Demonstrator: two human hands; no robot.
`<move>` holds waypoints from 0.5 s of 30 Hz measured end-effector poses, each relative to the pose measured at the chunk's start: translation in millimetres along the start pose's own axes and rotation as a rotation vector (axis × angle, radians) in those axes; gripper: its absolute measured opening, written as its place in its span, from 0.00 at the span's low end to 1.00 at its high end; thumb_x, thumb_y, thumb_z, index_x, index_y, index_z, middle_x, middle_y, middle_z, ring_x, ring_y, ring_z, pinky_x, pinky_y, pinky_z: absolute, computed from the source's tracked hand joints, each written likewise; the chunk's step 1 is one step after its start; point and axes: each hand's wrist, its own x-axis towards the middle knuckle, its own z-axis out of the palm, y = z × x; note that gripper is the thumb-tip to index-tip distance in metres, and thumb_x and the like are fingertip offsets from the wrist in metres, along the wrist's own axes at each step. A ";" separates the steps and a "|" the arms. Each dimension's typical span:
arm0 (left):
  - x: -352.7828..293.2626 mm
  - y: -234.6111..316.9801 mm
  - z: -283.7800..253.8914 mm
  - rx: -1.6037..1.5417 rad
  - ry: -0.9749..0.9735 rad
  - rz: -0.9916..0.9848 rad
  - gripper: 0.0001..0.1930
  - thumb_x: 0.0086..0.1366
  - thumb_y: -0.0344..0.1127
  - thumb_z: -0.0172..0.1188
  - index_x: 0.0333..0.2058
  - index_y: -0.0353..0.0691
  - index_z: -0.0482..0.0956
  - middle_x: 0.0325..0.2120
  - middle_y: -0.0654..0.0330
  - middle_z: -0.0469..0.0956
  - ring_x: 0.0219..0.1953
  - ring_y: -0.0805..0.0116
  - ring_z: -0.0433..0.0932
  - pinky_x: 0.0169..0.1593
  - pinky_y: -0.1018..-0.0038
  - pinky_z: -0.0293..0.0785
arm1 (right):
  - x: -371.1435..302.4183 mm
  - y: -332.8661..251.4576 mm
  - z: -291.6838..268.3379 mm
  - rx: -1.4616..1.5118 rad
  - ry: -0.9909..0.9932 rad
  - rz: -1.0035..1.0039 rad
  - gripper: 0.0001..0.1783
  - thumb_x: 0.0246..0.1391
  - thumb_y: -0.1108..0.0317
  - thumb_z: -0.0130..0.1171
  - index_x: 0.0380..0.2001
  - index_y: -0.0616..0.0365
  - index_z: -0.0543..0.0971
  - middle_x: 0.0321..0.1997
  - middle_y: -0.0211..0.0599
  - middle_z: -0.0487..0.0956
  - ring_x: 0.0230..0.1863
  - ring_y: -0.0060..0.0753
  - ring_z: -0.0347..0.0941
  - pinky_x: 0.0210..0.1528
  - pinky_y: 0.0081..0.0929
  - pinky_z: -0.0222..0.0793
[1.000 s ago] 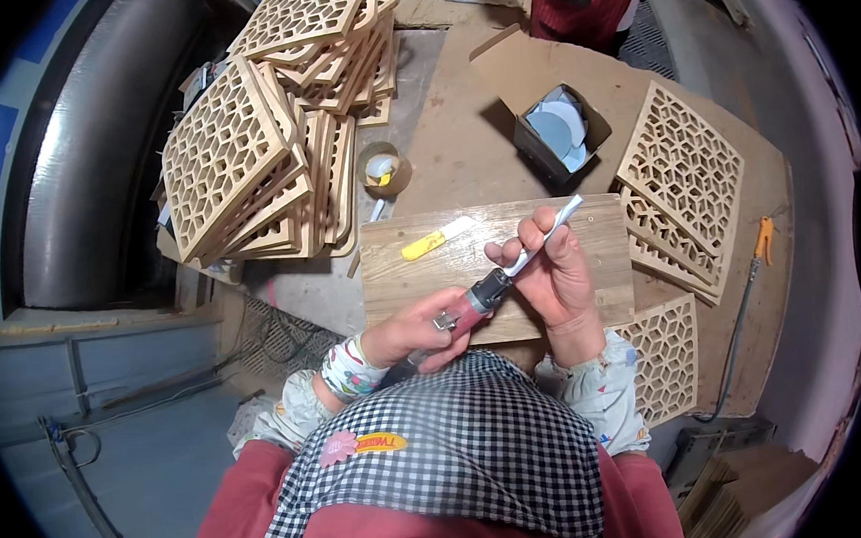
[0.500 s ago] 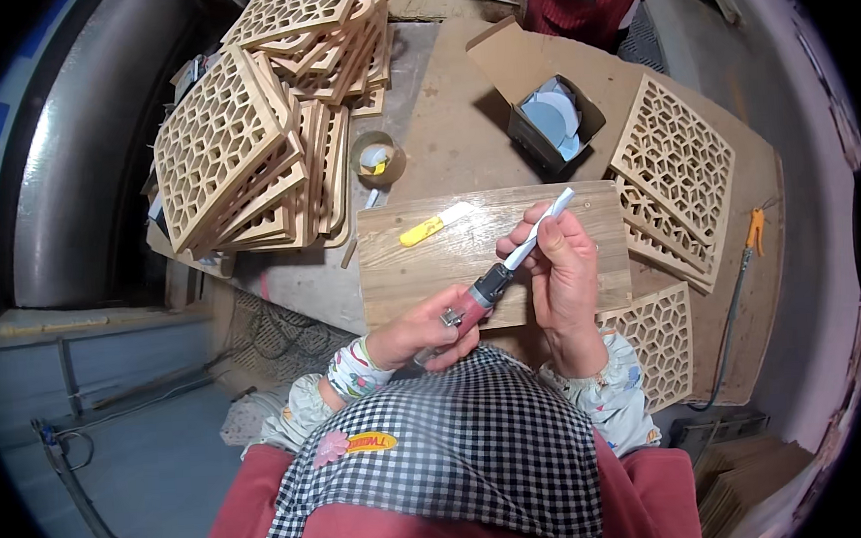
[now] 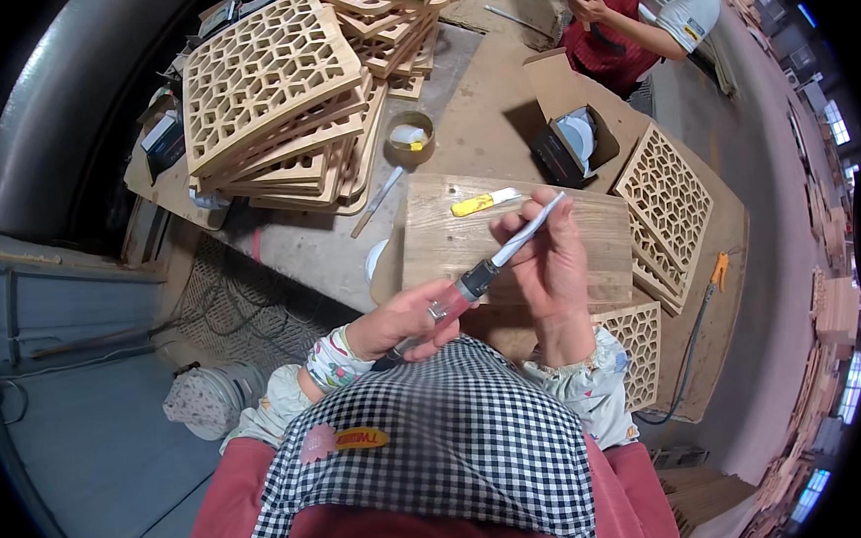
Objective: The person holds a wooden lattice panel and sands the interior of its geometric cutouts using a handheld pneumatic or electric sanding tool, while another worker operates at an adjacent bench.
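Observation:
My left hand [image 3: 395,325] is wrapped round a handheld power tool [image 3: 452,305] with a red body and a black nose, probably a die grinder. From the nose sticks out a thin rod wrapped in a pale blue-white strip [image 3: 527,235], which looks like sandpaper. My right hand [image 3: 555,279] pinches this wrapped strip near its far end, between thumb and fingers. Below both hands lies a wooden board [image 3: 439,244]. A yellow-handled blade or scraper [image 3: 476,203] rests on the board, just beyond my hands.
Wooden lattice panels [image 3: 266,82] are piled at the far left; more panels [image 3: 668,205] lie at the right. An open box [image 3: 557,158] holds pale blue discs. A tape roll [image 3: 413,137] and an orange-tipped air hose [image 3: 719,273] are nearby. A co-worker [image 3: 622,21] stands beyond the table.
The view has turned, so the table's things appear shifted. My right fingers have moved up the wrapped strip toward its tip. My left hand keeps hold of the power tool.

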 end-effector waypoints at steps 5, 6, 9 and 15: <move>-39.1 -7.0 -15.4 -0.068 -0.017 0.040 0.52 0.62 0.69 0.70 0.69 0.34 0.63 0.29 0.62 0.73 0.19 0.82 0.68 0.21 0.85 0.61 | -12.9 50.6 13.4 -0.091 -0.129 0.044 0.16 0.73 0.51 0.59 0.44 0.54 0.79 0.33 0.33 0.83 0.43 0.36 0.86 0.55 0.40 0.83; -47.5 -5.7 -18.2 -0.054 -0.013 0.032 0.51 0.64 0.69 0.68 0.69 0.33 0.63 0.29 0.61 0.73 0.19 0.82 0.67 0.22 0.84 0.62 | -13.1 59.9 15.2 -0.089 -0.107 0.063 0.17 0.73 0.51 0.59 0.44 0.54 0.79 0.34 0.34 0.83 0.43 0.35 0.85 0.55 0.39 0.83; -73.1 -9.1 -28.9 -0.036 0.069 0.059 0.49 0.66 0.68 0.66 0.70 0.33 0.62 0.29 0.61 0.73 0.19 0.81 0.67 0.22 0.83 0.63 | -15.1 72.8 29.3 -0.317 -0.037 0.122 0.19 0.74 0.50 0.59 0.50 0.56 0.80 0.41 0.38 0.86 0.44 0.34 0.84 0.53 0.36 0.82; -132.9 -30.4 -63.7 -0.071 0.237 0.145 0.35 0.78 0.55 0.57 0.70 0.36 0.61 0.32 0.61 0.73 0.22 0.78 0.69 0.26 0.78 0.68 | 25.4 63.2 -6.4 -1.790 -0.078 -0.442 0.14 0.68 0.66 0.63 0.54 0.57 0.82 0.50 0.42 0.86 0.50 0.44 0.83 0.57 0.36 0.79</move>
